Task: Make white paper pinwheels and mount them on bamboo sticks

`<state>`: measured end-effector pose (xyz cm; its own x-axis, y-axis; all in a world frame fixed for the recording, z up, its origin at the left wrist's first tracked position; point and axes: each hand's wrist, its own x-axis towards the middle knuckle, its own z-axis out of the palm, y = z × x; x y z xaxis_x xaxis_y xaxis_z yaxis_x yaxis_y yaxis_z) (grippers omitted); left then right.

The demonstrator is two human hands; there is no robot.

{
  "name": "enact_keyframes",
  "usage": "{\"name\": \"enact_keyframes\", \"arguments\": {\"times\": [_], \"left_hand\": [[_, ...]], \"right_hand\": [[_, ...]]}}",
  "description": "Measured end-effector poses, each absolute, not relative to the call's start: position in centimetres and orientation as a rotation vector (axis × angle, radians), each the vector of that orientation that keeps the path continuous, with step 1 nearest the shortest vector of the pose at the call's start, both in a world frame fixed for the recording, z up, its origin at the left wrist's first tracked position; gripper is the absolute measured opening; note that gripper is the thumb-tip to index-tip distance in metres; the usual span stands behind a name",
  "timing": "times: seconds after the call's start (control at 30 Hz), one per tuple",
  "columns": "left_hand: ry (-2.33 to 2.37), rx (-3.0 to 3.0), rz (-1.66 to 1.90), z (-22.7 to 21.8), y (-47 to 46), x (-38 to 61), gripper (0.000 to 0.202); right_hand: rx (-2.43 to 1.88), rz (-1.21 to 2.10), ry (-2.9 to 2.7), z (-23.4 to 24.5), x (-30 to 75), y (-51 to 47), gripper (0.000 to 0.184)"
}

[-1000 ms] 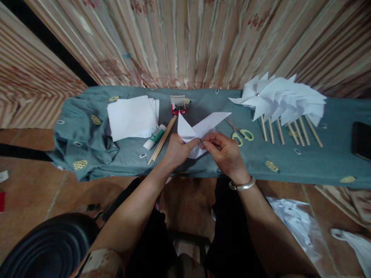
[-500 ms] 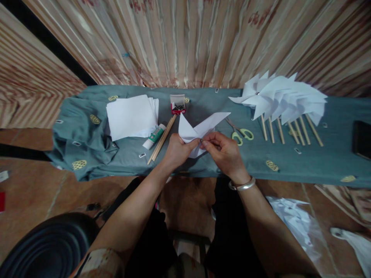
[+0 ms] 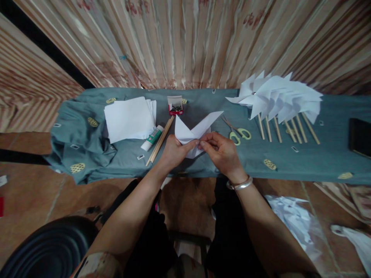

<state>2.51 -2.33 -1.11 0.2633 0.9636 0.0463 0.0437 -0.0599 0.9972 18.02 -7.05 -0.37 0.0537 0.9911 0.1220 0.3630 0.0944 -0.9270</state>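
Both hands hold a folded white paper piece (image 3: 191,129) with pointed flaps over the front of a teal-covered table (image 3: 203,158). My left hand (image 3: 174,151) pinches its middle from the left. My right hand (image 3: 222,150), with a silver bangle on the wrist, pinches the same spot from the right, fingers pressed together. Two paper points stick up and away behind the fingers. A small open red box of pins (image 3: 175,106) stands just beyond the paper.
A stack of white paper squares (image 3: 129,117), a glue stick (image 3: 152,138) and wooden sticks (image 3: 160,139) lie to the left. Green-handled scissors (image 3: 237,133) and several finished paper pinwheels on sticks (image 3: 278,100) lie to the right. A dark object (image 3: 359,137) sits far right. Curtain behind.
The hands and paper stay almost still, pinching the paper's centre; the view has shifted slightly, so everything sits a little further left.
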Motion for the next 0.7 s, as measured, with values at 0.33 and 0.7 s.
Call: {"name": "enact_keyframes", "arguments": {"times": [0.33, 0.7], "left_hand": [[1.048, 1.441, 1.022, -1.4, -2.4, 2.3, 0.029], [1.023, 1.377, 1.079, -1.5, -2.5, 2.1, 0.034]], "right_hand": [[-1.485, 0.749, -1.420, -0.1, 17.4, -7.1, 0.011], [-1.527, 0.349, -1.394, -1.6, 18.1, -6.7, 0.080]]}}
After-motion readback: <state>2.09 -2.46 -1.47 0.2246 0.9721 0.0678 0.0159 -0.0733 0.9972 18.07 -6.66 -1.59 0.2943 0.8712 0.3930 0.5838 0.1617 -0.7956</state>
